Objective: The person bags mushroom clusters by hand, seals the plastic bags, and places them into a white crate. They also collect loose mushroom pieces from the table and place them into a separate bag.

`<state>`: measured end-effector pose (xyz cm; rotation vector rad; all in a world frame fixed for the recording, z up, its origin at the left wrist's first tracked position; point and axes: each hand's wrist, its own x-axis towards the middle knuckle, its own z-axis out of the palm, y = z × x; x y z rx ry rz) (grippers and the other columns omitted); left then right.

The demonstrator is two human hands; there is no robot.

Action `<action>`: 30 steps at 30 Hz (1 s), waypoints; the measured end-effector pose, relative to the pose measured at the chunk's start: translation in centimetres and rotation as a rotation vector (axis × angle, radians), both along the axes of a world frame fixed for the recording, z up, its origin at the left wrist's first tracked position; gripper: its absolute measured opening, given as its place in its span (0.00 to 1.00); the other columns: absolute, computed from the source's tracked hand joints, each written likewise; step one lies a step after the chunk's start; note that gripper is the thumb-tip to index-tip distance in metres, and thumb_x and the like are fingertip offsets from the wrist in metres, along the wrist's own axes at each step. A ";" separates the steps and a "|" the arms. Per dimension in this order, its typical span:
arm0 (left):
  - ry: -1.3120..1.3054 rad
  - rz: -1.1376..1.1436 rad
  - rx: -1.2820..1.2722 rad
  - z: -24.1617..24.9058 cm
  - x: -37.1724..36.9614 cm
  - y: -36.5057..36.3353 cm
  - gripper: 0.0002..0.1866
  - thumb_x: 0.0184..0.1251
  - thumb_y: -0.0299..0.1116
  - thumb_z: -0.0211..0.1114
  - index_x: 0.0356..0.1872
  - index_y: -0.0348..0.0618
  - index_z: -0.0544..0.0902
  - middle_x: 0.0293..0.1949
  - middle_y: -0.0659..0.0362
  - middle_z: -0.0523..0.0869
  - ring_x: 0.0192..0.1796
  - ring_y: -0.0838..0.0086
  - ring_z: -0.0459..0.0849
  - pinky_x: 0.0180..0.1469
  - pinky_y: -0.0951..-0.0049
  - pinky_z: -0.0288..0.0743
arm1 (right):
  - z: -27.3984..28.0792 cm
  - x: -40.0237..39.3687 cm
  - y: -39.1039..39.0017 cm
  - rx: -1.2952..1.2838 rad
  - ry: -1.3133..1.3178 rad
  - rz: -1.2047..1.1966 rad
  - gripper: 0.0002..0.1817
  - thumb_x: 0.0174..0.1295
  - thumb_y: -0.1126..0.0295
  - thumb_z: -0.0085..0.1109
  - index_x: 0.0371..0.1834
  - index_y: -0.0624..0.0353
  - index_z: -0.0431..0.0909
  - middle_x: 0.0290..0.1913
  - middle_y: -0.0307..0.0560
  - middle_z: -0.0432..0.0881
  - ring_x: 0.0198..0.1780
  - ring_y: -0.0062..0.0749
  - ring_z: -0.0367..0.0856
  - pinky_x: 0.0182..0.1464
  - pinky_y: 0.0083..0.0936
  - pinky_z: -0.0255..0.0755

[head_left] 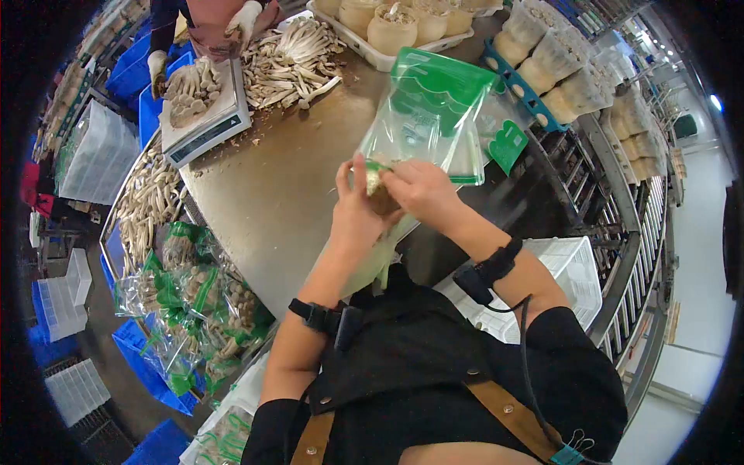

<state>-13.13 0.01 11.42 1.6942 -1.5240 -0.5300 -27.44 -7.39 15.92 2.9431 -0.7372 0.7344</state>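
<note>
Close to my body, at the table's near edge, my left hand (358,213) is closed around the gathered upper part of a plastic bag (374,183) with some green on it. From the other side, my right hand (422,194) pinches the same bag, its fingers bent. Below my hands hangs a pale, translucent greenish part. What the bag contains is mostly hidden by my fingers. Just beyond my right hand lies a stack of flat clear bags (422,139) with green ends.
Across the metal table (263,209), a co-worker's gloved hands are near a scale (209,143) bearing mushrooms and a mushroom pile (291,66). Packed mushroom bags (205,298) lie left. A white basket (570,271) stands right, below racks of mushroom-growing bottles (558,70).
</note>
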 end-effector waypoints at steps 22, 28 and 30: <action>1.313 0.454 0.233 -7.0 8.6 5.2 0.24 0.65 0.43 0.57 0.55 0.39 0.67 0.50 0.48 0.76 0.47 0.60 0.79 0.46 0.62 0.78 | -11.3 5.3 2.5 1.030 -0.141 -0.343 0.11 0.62 0.65 0.49 0.44 0.58 0.70 0.43 0.59 0.78 0.45 0.54 0.77 0.45 0.43 0.70; 1.458 0.286 0.284 -13.1 9.4 5.5 0.22 0.65 0.43 0.52 0.52 0.35 0.70 0.48 0.51 0.77 0.47 0.62 0.79 0.46 0.62 0.78 | -16.6 6.0 1.3 0.986 -0.282 -0.022 0.11 0.56 0.72 0.52 0.42 0.62 0.73 0.37 0.62 0.79 0.41 0.57 0.78 0.41 0.43 0.71; 1.419 0.398 0.333 -8.7 7.0 6.2 0.22 0.65 0.43 0.50 0.51 0.35 0.71 0.47 0.51 0.77 0.46 0.62 0.79 0.45 0.62 0.78 | -17.3 5.9 1.2 0.980 -0.188 -0.110 0.10 0.54 0.71 0.51 0.38 0.62 0.76 0.36 0.62 0.79 0.40 0.57 0.78 0.42 0.44 0.71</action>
